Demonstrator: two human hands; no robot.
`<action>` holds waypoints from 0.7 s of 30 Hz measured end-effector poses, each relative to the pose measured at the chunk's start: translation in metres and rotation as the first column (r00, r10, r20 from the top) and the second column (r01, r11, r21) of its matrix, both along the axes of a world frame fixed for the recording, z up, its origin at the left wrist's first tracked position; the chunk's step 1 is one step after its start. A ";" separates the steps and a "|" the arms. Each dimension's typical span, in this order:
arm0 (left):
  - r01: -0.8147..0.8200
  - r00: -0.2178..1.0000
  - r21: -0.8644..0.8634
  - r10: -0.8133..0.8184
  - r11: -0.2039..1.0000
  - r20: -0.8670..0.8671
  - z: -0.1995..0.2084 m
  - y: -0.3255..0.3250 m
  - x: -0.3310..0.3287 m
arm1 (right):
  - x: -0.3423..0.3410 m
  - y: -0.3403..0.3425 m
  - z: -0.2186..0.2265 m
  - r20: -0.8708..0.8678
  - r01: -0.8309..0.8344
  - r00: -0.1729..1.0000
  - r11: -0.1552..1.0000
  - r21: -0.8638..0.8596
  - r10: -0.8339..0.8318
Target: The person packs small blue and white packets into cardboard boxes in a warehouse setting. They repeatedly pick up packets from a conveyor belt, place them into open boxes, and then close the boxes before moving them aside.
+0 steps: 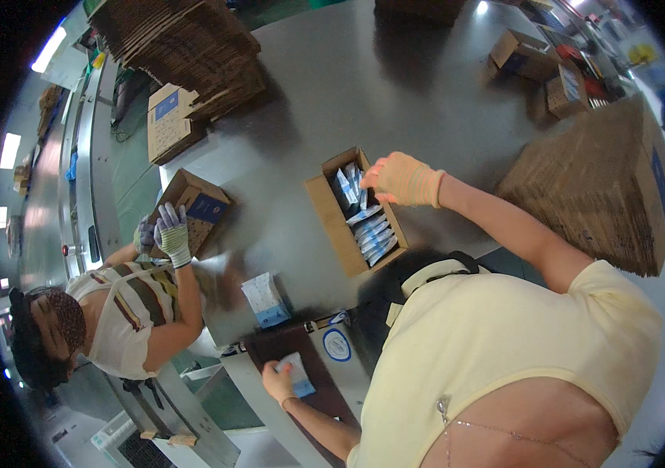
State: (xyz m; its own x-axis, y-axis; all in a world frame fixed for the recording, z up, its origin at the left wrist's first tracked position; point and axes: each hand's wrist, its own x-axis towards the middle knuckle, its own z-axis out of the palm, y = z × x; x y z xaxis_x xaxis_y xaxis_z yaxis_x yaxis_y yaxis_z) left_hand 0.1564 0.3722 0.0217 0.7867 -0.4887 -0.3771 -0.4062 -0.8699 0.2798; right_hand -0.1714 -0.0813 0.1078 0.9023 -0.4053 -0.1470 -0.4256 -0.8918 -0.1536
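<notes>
My right hand (404,179), in a knitted beige glove, is over the right side of an open cardboard box (335,226). Its fingers are bent down beside the packets; whatever they hold is hidden. Inside the box stand white-and-blue packets (373,234), neatly stacked at the near end and leaning loosely at the far end. Lower left, my left hand (276,381) is closed on the edge of a white-and-blue packet (299,376) above a dark conveyor belt (324,394). More packets (265,299) lie together on the metal table's near edge.
At left, a co-worker's gloved hands (172,232) hold another box (201,204). Tall stacks of flattened cartons stand far left (184,54) and right (605,179) on the metal table (309,86). Small open boxes (525,56) sit at the far right.
</notes>
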 end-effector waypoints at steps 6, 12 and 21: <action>-0.111 0.981 -0.532 0.007 0.840 -0.192 -0.015 -0.138 0.048 | 0.035 -0.031 -0.003 -0.019 -0.119 0.993 0.991 -0.066 0.118; -0.031 0.970 -0.320 -0.049 0.947 -0.237 -0.071 -0.206 0.039 | 0.060 -0.034 -0.012 -0.463 -0.327 0.852 0.939 -0.106 0.244; 0.136 0.962 -0.148 -0.167 0.980 -0.216 -0.096 -0.225 0.018 | 0.092 -0.036 -0.083 -0.690 -0.460 0.611 0.883 0.090 0.388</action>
